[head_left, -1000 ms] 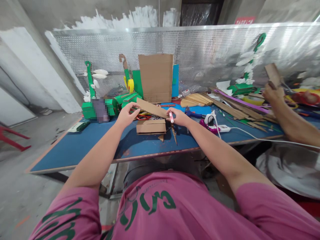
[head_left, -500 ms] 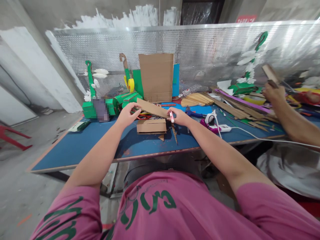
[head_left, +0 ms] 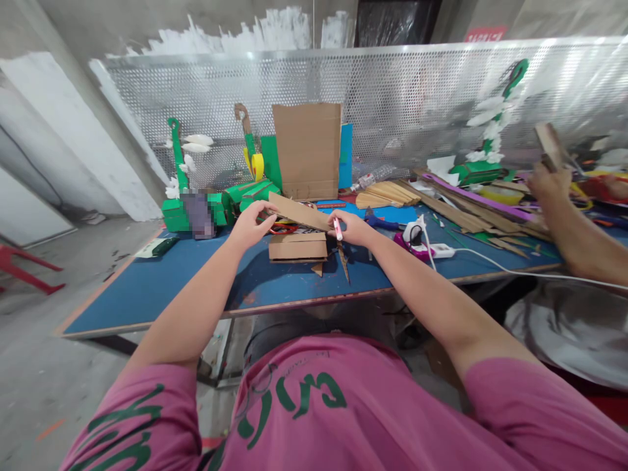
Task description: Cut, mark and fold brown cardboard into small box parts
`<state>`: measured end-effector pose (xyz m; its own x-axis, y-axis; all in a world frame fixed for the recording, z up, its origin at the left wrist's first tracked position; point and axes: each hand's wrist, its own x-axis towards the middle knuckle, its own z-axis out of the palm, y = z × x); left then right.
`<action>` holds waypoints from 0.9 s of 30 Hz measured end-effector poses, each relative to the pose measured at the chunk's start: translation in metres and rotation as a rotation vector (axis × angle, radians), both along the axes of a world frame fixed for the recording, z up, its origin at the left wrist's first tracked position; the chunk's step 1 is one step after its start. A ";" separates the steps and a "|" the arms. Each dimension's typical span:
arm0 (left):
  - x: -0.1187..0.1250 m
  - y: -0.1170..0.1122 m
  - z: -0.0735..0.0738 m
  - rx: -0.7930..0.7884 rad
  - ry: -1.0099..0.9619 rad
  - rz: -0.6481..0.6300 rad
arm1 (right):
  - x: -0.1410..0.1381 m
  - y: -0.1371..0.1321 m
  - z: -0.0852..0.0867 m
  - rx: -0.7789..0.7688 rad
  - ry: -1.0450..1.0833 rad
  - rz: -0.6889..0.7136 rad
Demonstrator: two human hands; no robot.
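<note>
My left hand (head_left: 251,224) grips the left end of a long brown cardboard strip (head_left: 299,212), held slanting above the blue table (head_left: 161,281). My right hand (head_left: 354,229) is closed on a pink-and-white utility knife (head_left: 337,229) at the strip's right end. A narrow cardboard sliver (head_left: 344,260) hangs down below the knife. Under the strip a flat folded cardboard piece (head_left: 297,248) lies on the table, with a small cardboard offcut (head_left: 317,268) in front of it.
An upright cardboard sheet (head_left: 307,150) leans on the perforated metal screen (head_left: 392,104). Green cardboard models (head_left: 245,191) stand at the back left. A white power strip (head_left: 439,250), pink tool and cardboard strips (head_left: 456,216) lie to the right, where another person's hand (head_left: 549,186) holds cardboard.
My hands, the strip and the knife have stayed almost still. The other person's hand at the right has shifted its cardboard piece.
</note>
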<state>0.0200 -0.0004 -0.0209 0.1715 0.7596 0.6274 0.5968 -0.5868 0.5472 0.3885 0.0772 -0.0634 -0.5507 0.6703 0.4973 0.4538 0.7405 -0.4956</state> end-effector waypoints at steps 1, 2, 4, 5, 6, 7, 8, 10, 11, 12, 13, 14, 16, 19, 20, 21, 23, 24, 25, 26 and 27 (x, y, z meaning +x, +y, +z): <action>0.000 -0.001 0.000 0.012 0.005 -0.006 | 0.000 0.000 0.000 0.002 0.001 -0.001; 0.000 -0.001 0.001 0.027 0.011 -0.013 | 0.000 0.000 0.000 0.003 0.005 0.000; -0.001 -0.003 0.002 0.060 0.017 -0.028 | -0.001 0.001 0.000 0.004 0.019 0.003; 0.000 -0.004 0.003 0.075 0.013 -0.035 | -0.001 0.001 0.000 0.003 0.027 0.005; 0.000 -0.005 0.004 0.090 0.007 -0.041 | -0.001 0.001 0.000 0.001 0.035 0.005; 0.000 -0.005 0.004 0.102 -0.001 -0.046 | -0.001 0.001 0.000 0.001 0.042 0.005; 0.000 -0.005 0.004 0.113 -0.009 -0.049 | -0.001 0.001 0.001 0.001 0.048 0.004; 0.001 -0.004 0.004 0.120 -0.023 -0.040 | -0.001 0.000 0.002 0.011 0.062 0.006; 0.001 -0.004 0.004 0.114 -0.029 -0.026 | -0.002 -0.001 0.002 0.017 0.074 0.008; 0.002 -0.004 0.004 0.102 -0.037 -0.004 | -0.002 -0.002 0.003 0.021 0.090 0.010; 0.002 -0.003 0.003 0.087 -0.047 0.020 | -0.002 -0.003 0.004 0.019 0.112 0.010; 0.002 -0.003 0.004 0.071 -0.059 0.043 | -0.002 -0.004 0.005 0.014 0.138 0.007; 0.003 -0.004 0.004 0.046 -0.087 0.068 | -0.003 -0.006 0.006 0.005 0.190 -0.012; 0.004 -0.005 0.007 0.029 -0.112 0.086 | -0.003 -0.007 0.008 0.009 0.239 -0.055; 0.004 -0.006 0.007 0.025 -0.111 0.098 | -0.003 -0.007 0.008 0.006 0.256 -0.070; 0.005 -0.006 0.008 0.023 -0.109 0.112 | -0.003 -0.005 0.007 0.000 0.278 -0.087; 0.005 -0.005 0.008 0.024 -0.106 0.130 | -0.002 -0.002 0.006 -0.007 0.321 -0.126; 0.004 -0.004 0.008 0.024 -0.111 0.130 | -0.001 0.000 0.006 -0.001 0.337 -0.147; 0.003 -0.003 0.007 0.023 -0.118 0.125 | 0.000 0.001 0.005 0.008 0.349 -0.165; 0.002 -0.001 0.006 0.018 -0.125 0.120 | 0.001 0.003 0.005 0.018 0.356 -0.178; 0.001 0.001 0.005 0.011 -0.129 0.118 | 0.001 0.004 0.005 0.027 0.360 -0.184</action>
<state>0.0210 0.0008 -0.0160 -0.0008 0.7628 0.6467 0.5869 -0.5232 0.6179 0.3896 0.0810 -0.0587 -0.2106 0.7256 0.6551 0.3807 0.6781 -0.6287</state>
